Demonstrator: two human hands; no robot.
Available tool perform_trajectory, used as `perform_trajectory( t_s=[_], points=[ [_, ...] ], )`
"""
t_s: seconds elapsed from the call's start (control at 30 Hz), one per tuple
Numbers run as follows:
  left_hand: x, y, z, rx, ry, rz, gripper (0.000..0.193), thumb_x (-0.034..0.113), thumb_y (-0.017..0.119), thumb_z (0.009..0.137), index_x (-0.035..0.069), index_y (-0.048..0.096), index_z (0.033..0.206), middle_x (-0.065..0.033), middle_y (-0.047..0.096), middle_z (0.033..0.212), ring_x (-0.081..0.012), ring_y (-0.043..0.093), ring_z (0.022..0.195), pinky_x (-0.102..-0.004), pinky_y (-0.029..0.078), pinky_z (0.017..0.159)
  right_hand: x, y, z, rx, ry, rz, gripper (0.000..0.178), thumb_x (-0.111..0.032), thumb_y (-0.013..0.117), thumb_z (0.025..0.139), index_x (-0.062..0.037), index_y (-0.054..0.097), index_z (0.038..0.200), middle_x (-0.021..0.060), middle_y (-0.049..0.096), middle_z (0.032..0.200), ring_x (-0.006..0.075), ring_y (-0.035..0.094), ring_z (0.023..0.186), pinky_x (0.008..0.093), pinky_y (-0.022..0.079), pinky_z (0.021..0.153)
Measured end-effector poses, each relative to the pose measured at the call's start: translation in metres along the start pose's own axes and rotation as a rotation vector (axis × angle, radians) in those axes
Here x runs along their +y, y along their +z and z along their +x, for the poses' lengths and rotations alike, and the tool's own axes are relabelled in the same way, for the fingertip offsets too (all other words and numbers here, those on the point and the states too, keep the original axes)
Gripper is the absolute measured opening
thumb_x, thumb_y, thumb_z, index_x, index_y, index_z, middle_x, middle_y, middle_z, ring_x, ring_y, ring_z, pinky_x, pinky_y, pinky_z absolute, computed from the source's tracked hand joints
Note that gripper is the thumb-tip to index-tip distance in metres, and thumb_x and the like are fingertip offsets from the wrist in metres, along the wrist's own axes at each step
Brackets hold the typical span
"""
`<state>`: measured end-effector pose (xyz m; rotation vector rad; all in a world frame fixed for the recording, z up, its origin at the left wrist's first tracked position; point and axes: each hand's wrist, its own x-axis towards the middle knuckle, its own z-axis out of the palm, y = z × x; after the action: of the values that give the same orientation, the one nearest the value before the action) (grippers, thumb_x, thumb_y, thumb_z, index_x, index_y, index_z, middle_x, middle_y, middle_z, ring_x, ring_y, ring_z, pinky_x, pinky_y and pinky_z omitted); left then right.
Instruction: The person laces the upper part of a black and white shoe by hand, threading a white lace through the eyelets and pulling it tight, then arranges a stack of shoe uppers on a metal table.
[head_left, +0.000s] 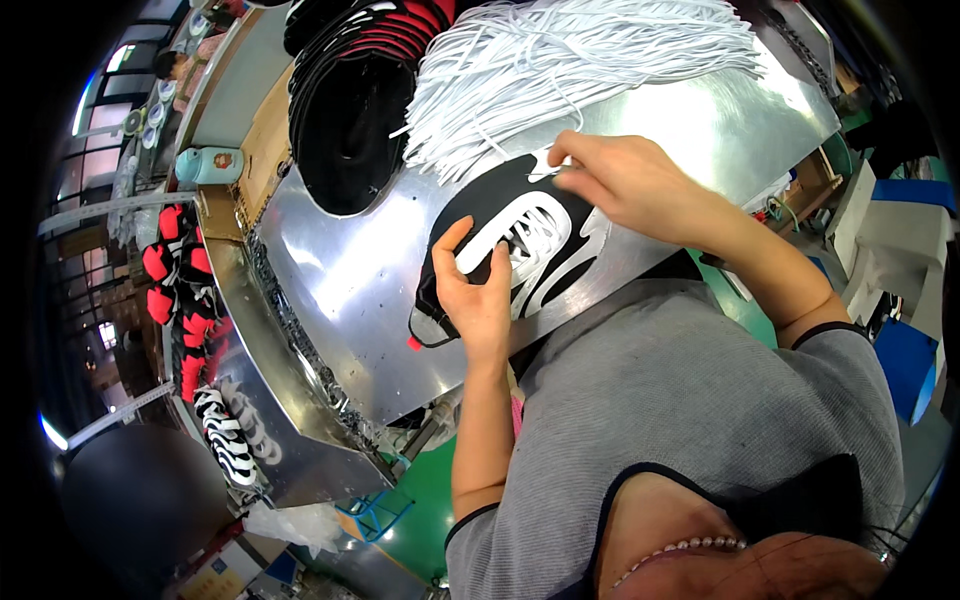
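Observation:
A black-and-white shoe upper (475,213) lies on the metal tabletop in front of me, with white laces (535,235) criss-crossing its eyelet strip and a small red tab at its lower left end. My left hand (475,290) grips the upper, thumb and fingers at the end of the white eyelet strip. Over the upper's far right side, my right hand (625,185) is closed in a pinch on a white shoelace, of which only a short bit shows by the fingertips.
Beyond the upper lies a big bundle of white shoelaces (570,50). To its left, black and red uppers (350,130) are stacked. A light-blue bottle (209,165) stands past the table's left edge. Farther left, red-and-black pieces (180,265) and striped pieces (225,440) sit along a metal conveyor.

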<state>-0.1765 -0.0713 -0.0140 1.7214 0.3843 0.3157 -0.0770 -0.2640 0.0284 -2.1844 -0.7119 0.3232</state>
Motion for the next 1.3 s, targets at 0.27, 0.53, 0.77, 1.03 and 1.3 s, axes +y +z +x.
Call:
perform_trajectory(
  t_s=[0.27,0.53,0.77,1.03,1.3],
  points=[
    [0.000,0.015,0.013,0.005,-0.063,-0.057,0.042,-0.005,0.072,0.080,0.002,0.051,0.116,-0.0082,0.058,0.102,-0.0133,0.059,0.089,-0.0259,0.049,0.080,0.026,0.064,0.004,0.231,0.044,0.180,0.018,-0.022,0.064,0.090,-0.0090,0.064,0.102,0.0061,0.065,0.074,0.0149,0.060,0.059,0.0304,0.045,0.055],
    [0.016,-0.009,0.013,-0.266,-0.265,-0.345,0.044,-0.006,0.066,0.085,0.004,0.049,0.124,-0.0129,0.065,0.104,-0.0177,0.065,0.095,-0.0286,0.052,0.085,0.031,0.059,-0.003,0.169,-0.324,0.278,0.027,-0.005,0.072,0.079,-0.0119,0.069,0.106,0.0026,0.064,0.078,0.0136,0.061,0.060,0.0253,0.044,0.052],
    [0.020,0.000,0.016,-0.246,-0.297,-0.377,0.033,0.006,0.065,0.092,0.003,0.052,0.122,-0.0086,0.067,0.094,-0.0100,0.060,0.078,-0.0229,0.049,0.070,0.022,0.068,0.003,0.251,-0.502,0.247,0.012,-0.005,0.071,0.075,-0.0130,0.067,0.083,0.0006,0.060,0.071,0.0177,0.060,0.057,0.0308,0.045,0.049],
    [0.023,-0.004,0.028,-0.232,-0.331,-0.075,0.041,0.022,0.058,0.099,0.006,0.045,0.134,-0.0118,0.066,0.097,-0.0132,0.060,0.084,-0.0266,0.049,0.075,0.011,0.055,-0.033,0.030,-0.271,0.498,0.018,-0.013,0.072,0.083,-0.0074,0.071,0.101,0.0070,0.068,0.089,0.0147,0.062,0.066,0.0259,0.045,0.052],
    [0.027,-0.026,-0.023,-0.293,0.141,0.439,0.038,0.009,0.069,0.088,0.002,0.050,0.121,-0.0175,0.069,0.101,-0.0267,0.068,0.080,-0.0345,0.052,0.073,0.027,0.035,-0.047,-0.038,0.202,0.581,0.021,-0.022,0.071,0.087,-0.0015,0.071,0.092,-0.0026,0.064,0.072,0.0040,0.051,0.064,0.0225,0.040,0.058]
  ],
)
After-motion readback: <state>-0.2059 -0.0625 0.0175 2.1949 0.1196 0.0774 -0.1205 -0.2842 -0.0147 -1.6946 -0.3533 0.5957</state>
